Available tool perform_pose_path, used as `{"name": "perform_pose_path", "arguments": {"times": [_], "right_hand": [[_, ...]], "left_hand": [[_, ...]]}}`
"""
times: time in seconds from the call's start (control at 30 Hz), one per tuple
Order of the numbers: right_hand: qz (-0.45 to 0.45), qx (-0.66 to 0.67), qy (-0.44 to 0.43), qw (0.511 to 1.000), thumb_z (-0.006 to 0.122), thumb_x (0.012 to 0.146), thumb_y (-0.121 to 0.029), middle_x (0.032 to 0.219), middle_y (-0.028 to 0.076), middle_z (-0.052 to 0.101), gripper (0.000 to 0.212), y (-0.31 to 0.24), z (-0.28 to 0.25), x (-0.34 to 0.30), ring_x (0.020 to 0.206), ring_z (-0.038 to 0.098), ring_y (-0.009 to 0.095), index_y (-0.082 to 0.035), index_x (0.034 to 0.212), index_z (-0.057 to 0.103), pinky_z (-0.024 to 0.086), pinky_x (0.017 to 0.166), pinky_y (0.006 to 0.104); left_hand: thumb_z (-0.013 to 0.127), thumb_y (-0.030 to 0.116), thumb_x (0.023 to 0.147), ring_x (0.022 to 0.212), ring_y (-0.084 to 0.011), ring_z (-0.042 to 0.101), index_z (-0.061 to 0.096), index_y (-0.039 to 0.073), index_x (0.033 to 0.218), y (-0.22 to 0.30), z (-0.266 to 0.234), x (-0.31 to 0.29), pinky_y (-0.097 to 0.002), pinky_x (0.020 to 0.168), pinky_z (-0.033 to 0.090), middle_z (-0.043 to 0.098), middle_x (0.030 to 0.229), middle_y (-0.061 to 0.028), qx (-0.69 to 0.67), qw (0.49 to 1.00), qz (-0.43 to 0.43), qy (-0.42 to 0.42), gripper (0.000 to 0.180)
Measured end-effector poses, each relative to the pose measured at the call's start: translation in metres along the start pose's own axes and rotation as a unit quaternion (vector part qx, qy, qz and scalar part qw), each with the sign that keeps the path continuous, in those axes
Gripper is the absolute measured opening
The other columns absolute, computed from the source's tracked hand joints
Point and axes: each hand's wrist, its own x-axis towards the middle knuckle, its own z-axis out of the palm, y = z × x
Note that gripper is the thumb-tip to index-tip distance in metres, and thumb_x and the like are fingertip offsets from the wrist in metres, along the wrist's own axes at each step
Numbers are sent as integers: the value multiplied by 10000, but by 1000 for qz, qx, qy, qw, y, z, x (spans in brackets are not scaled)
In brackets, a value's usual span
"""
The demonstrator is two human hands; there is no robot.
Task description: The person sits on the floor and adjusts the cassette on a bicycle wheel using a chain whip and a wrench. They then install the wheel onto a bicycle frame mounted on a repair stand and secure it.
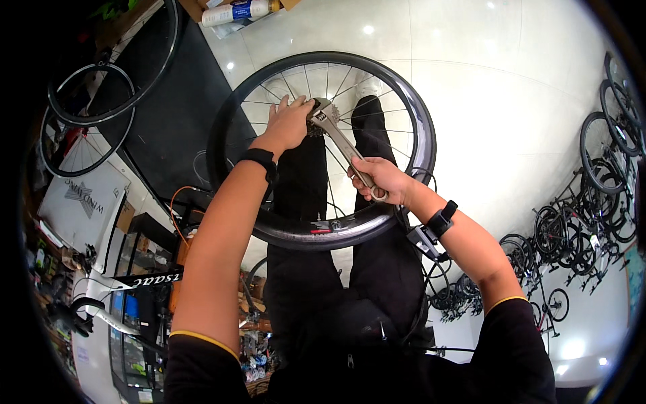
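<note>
A bicycle wheel [412,195] with a deep black rim stands in front of my dark-trousered legs, with its hub side toward me. A silver cassette [313,129] sits at its hub. My right hand [382,180] is closed round the lower handle of a silver adjustable wrench [344,147]. The wrench slants up to the left, and its jaw lies over the middle of the cassette. My left hand [288,122] rests by the wrench head with its fingers stretched and slightly apart. Its fingertips reach the jaw; whether they press on it I cannot tell.
Two more wheels [87,121] stand at the upper left beside a black mat [182,114]. A white bottle [235,12] lies at the top edge. A white bicycle frame part [108,286] is at the left. Rows of bicycles [572,229] line the right side.
</note>
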Motion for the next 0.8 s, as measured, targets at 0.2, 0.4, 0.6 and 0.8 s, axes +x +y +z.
{"name": "perform_pose_path", "arguments": {"times": [0.2,0.4,0.6,0.8], "right_hand": [[9,19,11,1000,443,1015,-345,670,29,527,336,-4,6,-8,508,499,115,-34,934,541,444,442,260],[34,57,-12,998,456,1008,-347,679,25,505,348,-19,14,0,531,485,113,-19,927,540,441,471,255],[35,198,-32,979,432,1000,-319,777,8,502,330,-6,21,-1,573,432,75,-11,1066,528,396,497,210],[54,199,-63,977,431,998,-326,773,10,491,339,-15,24,-4,570,427,68,-10,1085,518,382,484,201]], "left_hand": [[478,-5,823,1389,-393,272,426,173,1423,6,-3,5,-551,1111,235,341,1500,-138,1,1000,-15,-11,627],[507,54,831,1330,-397,347,469,146,1377,-10,10,6,-531,1058,308,403,1440,-168,-16,999,15,44,556],[549,93,789,1091,-372,519,538,-21,1170,46,-25,-82,-478,910,433,539,1166,-207,-16,998,18,55,398],[644,154,728,987,-358,544,447,-33,1289,112,5,-191,-480,922,413,557,1035,-181,-159,948,273,36,624]]}}
